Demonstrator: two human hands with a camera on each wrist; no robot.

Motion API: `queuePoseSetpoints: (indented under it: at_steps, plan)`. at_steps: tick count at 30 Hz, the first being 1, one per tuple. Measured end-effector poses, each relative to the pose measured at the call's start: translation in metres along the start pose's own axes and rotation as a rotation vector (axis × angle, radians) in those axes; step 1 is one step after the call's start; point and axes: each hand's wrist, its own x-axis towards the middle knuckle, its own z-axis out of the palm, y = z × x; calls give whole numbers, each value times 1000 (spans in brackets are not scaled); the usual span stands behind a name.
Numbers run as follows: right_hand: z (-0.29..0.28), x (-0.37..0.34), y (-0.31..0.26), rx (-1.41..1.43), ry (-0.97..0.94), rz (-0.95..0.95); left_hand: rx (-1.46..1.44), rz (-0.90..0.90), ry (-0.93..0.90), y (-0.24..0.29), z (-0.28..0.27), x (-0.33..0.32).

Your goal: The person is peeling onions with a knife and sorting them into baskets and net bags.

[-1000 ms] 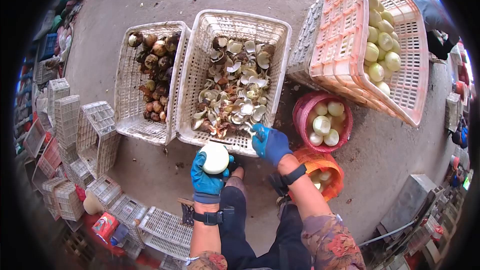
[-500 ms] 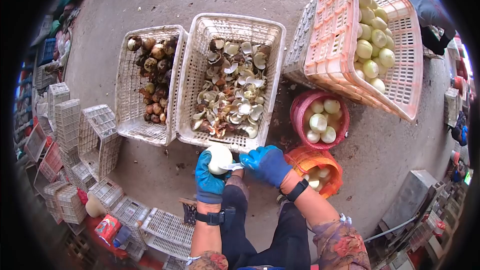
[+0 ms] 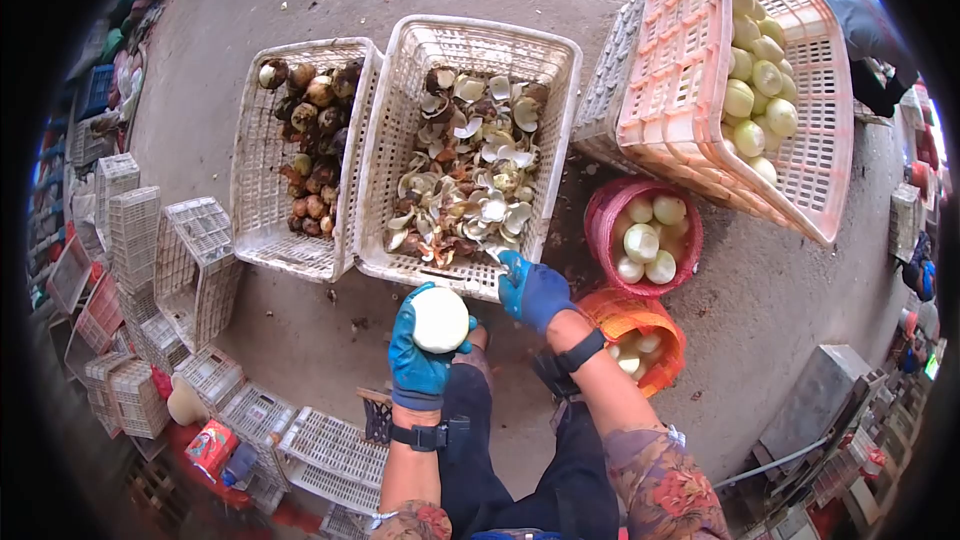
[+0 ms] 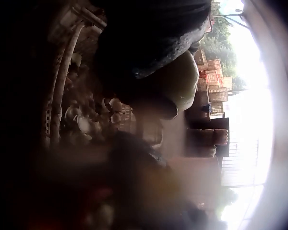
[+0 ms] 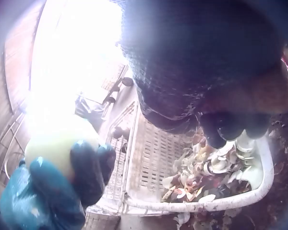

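Observation:
A peeled white onion (image 3: 440,320) rests in the blue-gloved left hand (image 3: 418,355), whose fingers curl round its sides; it also shows in the right wrist view, a pale onion (image 5: 57,151) gripped by the left hand (image 5: 48,191). Over the near right corner of the crate of peelings (image 3: 470,285) is the gloved right hand (image 3: 537,292), apart from the onion. Its fingers curl round a thin pale object, seemingly a knife (image 3: 494,255), mostly hidden by the glove. Onion peelings (image 3: 465,175) lie inside that crate.
Left of the peelings, a crate (image 3: 285,260) holds unpeeled onions. To the right stand a pink tub (image 3: 597,230) and an orange bag (image 3: 665,365) with peeled onions. A tilted pink crate (image 3: 675,70) behind them holds more. Empty crates (image 3: 255,420) line the left side.
From touching the onion half a second ago, the right hand has moved forward and right, to the crate's corner. The left hand still holds the onion, slightly shifted.

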Motion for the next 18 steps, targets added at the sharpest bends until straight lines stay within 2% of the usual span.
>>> queuePoseSetpoints:
  at_steps: [4, 7, 10, 13, 14, 17, 18]
  plan:
    - [15, -4, -1, 155, 134, -36, -11, 44, -2, 3, 4, 4]
    - [25, -6, 3, 657, 132, -115, 16, 80, 44, -3, -3, 12]
    - [7, -28, -15, 1051, -142, 152, 28, 114, 77, -8, -2, 17]
    - [30, -34, -15, 1118, -47, -129, 24, 127, 26, -11, 5, 12]
    - [30, -36, -16, 1088, -41, -134, 23, 128, -6, -11, 8, 11]
    - [28, -40, -9, 1295, -74, -207, 76, 187, -88, -13, 17, -2]
    - [27, -42, -5, 1344, -125, -174, 68, 173, -150, -12, 17, -4]
